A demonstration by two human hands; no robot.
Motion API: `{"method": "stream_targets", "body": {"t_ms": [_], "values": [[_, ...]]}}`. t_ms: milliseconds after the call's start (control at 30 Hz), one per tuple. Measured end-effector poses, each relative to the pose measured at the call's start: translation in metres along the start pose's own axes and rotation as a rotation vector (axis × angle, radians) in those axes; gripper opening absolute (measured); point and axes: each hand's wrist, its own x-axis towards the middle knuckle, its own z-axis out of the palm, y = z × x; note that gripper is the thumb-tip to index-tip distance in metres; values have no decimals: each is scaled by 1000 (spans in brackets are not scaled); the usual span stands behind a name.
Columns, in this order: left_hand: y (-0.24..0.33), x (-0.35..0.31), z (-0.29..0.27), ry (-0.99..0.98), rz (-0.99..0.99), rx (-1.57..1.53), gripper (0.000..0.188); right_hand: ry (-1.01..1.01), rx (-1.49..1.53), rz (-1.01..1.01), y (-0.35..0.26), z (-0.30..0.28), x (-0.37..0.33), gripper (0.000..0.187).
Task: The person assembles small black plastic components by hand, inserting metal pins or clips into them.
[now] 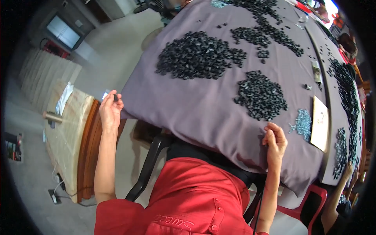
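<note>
- A person's left hand pinches a small black piece between thumb and fingertips, raised well to the left of the rounded heap of black ring-like parts.
- The right hand hovers just on the near side of the rounded heap, fingers loosely curled, thumb close to the forefinger; whether anything sits between them cannot be told.
- The red shirt of the seated worker fills the foreground, on the near side of the rounded heap.
- A larger mound of similar black parts spreads to the left of the rounded heap and a little farther off.
- A small patch of silver-blue pieces lies to the right of the rounded heap and slightly nearer the worker; a cream card rests just past it.
- A mauve tablecloth runs beneath the rounded heap, gently creased.
- Beyond the rounded heap, more black parts trail in a scattered band.
- A co-worker's hand reaches toward a strip of dark parts, well to the right of the rounded heap.
- A pale-topped counter with a wooden edge stands far to its left.
</note>
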Motion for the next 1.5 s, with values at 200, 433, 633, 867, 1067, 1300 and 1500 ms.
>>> {"method": "stream_targets", "body": {"t_ms": [200,433,633,867,1067,1300,1500], "values": [[-61,-16,-98,282,-287,-31,15,-16,-60,-8,2,-2,2,21],[-139,-9,-117,171,-466,367,38,32,-87,64,-9,6,-3,17],[-140,-16,-88,-130,-617,611,41,12,-120,85,-15,-8,-5,14],[-72,-29,-47,-450,-380,1150,20,118,-587,-163,-25,-33,-3,11],[-2,-58,32,-773,-390,1115,21,98,-748,-246,-24,-34,0,9],[-30,-99,155,-1211,-158,981,20,35,-936,-408,-14,-13,29,12],[-65,-141,240,-1426,-76,677,19,74,-991,-351,-5,-8,34,15]]}}
